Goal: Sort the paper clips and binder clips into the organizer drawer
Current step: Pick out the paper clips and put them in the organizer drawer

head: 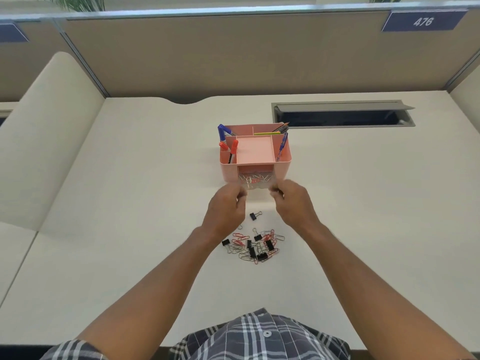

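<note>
A: Drawer (255,181), clear plastic, sits pulled partway out of the front of the pink organizer (255,154), mid-desk. Paper clips visible inside it.

B: Hands?

A: Head view, both arms stretched forward. Left hand (226,207) has its fingers curled at the drawer's left front corner, right hand (292,202) the same at the right corner. Both pinched closed on the drawer edges, as far as the blur allows.

B: Rest of the clips?

A: Mixed pile (253,245) of red and silver paper clips and black binder clips on the desk (130,203), nearer the person, between the forearms. One stray binder clip (255,215) lies apart, just below the hands.

B: Surroundings?

A: Pens and pencils stand in the organizer's top compartments. Open cable tray (342,115) behind it, right. Partition sign (422,21) reads 476. Plaid shirt (259,336) at bottom edge.
</note>
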`<state>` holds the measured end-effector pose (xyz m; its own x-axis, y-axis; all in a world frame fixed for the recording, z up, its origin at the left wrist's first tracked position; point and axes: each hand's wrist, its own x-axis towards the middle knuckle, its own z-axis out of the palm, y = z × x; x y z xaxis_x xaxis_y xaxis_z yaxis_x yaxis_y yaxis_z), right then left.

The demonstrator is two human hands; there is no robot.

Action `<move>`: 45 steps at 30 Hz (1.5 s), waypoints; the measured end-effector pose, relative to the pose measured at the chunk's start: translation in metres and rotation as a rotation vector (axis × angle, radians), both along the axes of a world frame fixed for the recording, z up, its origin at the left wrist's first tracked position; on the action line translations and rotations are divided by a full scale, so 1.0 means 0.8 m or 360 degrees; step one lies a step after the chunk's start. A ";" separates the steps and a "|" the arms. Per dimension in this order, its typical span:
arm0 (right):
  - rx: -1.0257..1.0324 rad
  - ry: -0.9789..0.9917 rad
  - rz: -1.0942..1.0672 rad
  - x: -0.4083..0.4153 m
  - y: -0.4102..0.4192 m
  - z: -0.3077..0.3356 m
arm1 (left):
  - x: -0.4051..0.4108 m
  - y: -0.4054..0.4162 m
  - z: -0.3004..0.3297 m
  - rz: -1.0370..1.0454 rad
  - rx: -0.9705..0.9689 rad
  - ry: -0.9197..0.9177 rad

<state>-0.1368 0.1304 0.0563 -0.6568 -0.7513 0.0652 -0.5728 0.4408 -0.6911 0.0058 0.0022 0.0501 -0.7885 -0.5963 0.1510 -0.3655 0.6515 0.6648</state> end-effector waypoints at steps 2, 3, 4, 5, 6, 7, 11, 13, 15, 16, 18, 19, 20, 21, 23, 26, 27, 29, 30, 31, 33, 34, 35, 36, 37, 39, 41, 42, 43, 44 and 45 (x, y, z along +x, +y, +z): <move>0.0339 -0.0050 0.0046 0.008 0.019 -0.021 | 0.021 0.010 -0.023 -0.0041 0.0052 -0.0178; 0.0483 -0.0069 0.0070 0.013 0.027 -0.032 | 0.030 0.015 -0.034 -0.0096 0.0072 -0.0278; 0.0588 -0.0072 0.0085 0.019 0.034 -0.043 | 0.038 0.019 -0.044 -0.0158 0.0079 -0.0366; 0.0662 -0.0063 0.0089 0.026 0.041 -0.051 | 0.044 0.024 -0.052 -0.0210 0.0073 -0.0425; 0.0710 -0.0055 0.0085 0.032 0.045 -0.058 | 0.049 0.028 -0.058 -0.0249 0.0059 -0.0454; 0.0733 -0.0057 0.0077 0.038 0.048 -0.063 | 0.053 0.031 -0.063 -0.0273 0.0043 -0.0471; 0.0676 -0.0028 0.0080 0.051 0.049 -0.073 | 0.057 0.035 -0.070 -0.0263 -0.0046 -0.0516; 0.0603 -0.0047 0.0091 0.051 0.048 -0.071 | 0.057 0.035 -0.070 -0.0242 -0.0063 -0.0507; 0.0517 -0.0091 0.0035 0.047 0.049 -0.068 | 0.056 0.034 -0.069 -0.0212 -0.0070 -0.0485; 0.0500 -0.0090 -0.0005 0.044 0.051 -0.067 | 0.055 0.033 -0.068 -0.0192 -0.0077 -0.0470; 0.0545 -0.0064 -0.0043 0.038 0.057 -0.068 | 0.054 0.033 -0.067 -0.0167 -0.0088 -0.0441; 0.0599 -0.0057 -0.0028 0.037 0.059 -0.068 | 0.053 0.033 -0.067 -0.0172 -0.0090 -0.0430; 0.0658 -0.0058 0.0004 0.038 0.061 -0.068 | 0.052 0.034 -0.067 -0.0187 -0.0089 -0.0422; 0.0706 -0.0058 0.0043 0.040 0.062 -0.069 | 0.050 0.036 -0.067 -0.0207 -0.0084 -0.0412; 0.0752 -0.0021 0.0100 0.044 0.062 -0.069 | 0.044 0.041 -0.064 -0.0259 -0.0081 -0.0384; 0.0755 0.0037 0.0099 0.050 0.059 -0.067 | 0.031 0.047 -0.061 -0.0338 -0.0117 -0.0373; 0.0746 0.0041 0.0098 0.052 0.058 -0.066 | 0.028 0.049 -0.061 -0.0360 -0.0142 -0.0387; 0.0731 0.0036 0.0104 0.053 0.057 -0.065 | 0.024 0.049 -0.061 -0.0375 -0.0189 -0.0410; 0.0720 0.0026 0.0102 0.053 0.056 -0.065 | 0.025 0.048 -0.062 -0.0369 -0.0202 -0.0423; 0.0702 0.0006 0.0093 0.052 0.056 -0.065 | 0.025 0.047 -0.062 -0.0362 -0.0210 -0.0439; 0.0646 -0.0065 0.0055 0.048 0.056 -0.065 | 0.028 0.044 -0.063 -0.0362 -0.0220 -0.0481; 0.0619 -0.0104 0.0040 0.047 0.056 -0.065 | 0.029 0.042 -0.063 -0.0365 -0.0223 -0.0506; 0.0599 -0.0131 0.0036 0.046 0.055 -0.065 | 0.029 0.041 -0.063 -0.0363 -0.0224 -0.0531; 0.0585 -0.0142 0.0048 0.046 0.054 -0.065 | 0.030 0.040 -0.063 -0.0357 -0.0222 -0.0549; 0.0575 -0.0141 0.0069 0.046 0.052 -0.066 | 0.030 0.039 -0.063 -0.0350 -0.0222 -0.0557; 0.0578 -0.0126 0.0118 0.047 0.048 -0.068 | 0.030 0.038 -0.063 -0.0343 -0.0216 -0.0555; 0.0630 -0.0097 0.0173 0.049 0.043 -0.069 | 0.030 0.038 -0.064 -0.0333 -0.0216 -0.0532; 0.0662 -0.0064 0.0207 0.049 0.041 -0.069 | 0.029 0.039 -0.064 -0.0326 -0.0211 -0.0517; 0.0686 -0.0026 0.0239 0.049 0.040 -0.069 | 0.028 0.040 -0.065 -0.0321 -0.0198 -0.0509; 0.0694 0.0002 0.0260 0.050 0.038 -0.069 | 0.027 0.040 -0.065 -0.0322 -0.0186 -0.0510; 0.0695 0.0020 0.0269 0.051 0.038 -0.069 | 0.025 0.041 -0.065 -0.0328 -0.0185 -0.0519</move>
<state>-0.0963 0.1604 0.0008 -0.5239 -0.8066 -0.2737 -0.6686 0.5886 -0.4544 0.0260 0.0354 -0.0016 -0.9074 -0.4144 -0.0700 -0.3989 0.7972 0.4532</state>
